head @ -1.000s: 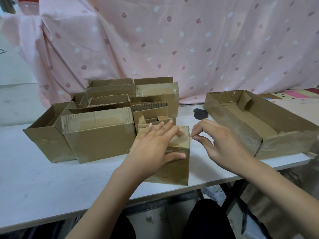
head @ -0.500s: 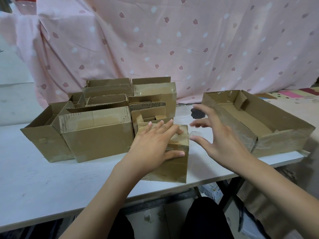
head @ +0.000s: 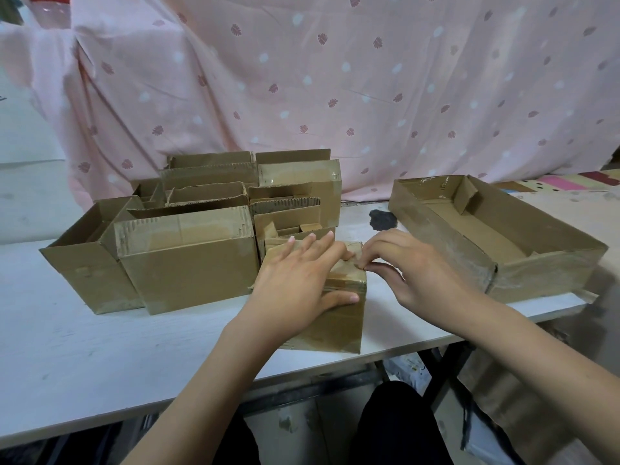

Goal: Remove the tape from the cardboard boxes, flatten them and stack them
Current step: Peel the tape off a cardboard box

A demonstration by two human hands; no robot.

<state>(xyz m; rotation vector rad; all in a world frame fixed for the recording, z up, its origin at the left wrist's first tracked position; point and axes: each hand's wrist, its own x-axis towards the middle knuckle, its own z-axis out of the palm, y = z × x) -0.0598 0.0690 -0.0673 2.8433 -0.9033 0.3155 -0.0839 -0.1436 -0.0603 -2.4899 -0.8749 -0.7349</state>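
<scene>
A small taped cardboard box stands near the table's front edge. My left hand lies flat on its top, fingers straight, thumb down the front face. My right hand is at the box's top right edge, thumb and fingertips pinching at the clear tape there. The tape strip itself is hard to make out.
A cluster of several open cardboard boxes stands to the left and behind. A long shallow open box sits at the right, overhanging the white table. A black stain marks the table. A pink patterned cloth hangs behind.
My right hand pinched at the box's edge, pulled away to the right with fingers spread, and has come back to pinch the tape at the top right edge. My left hand stayed on the box.
</scene>
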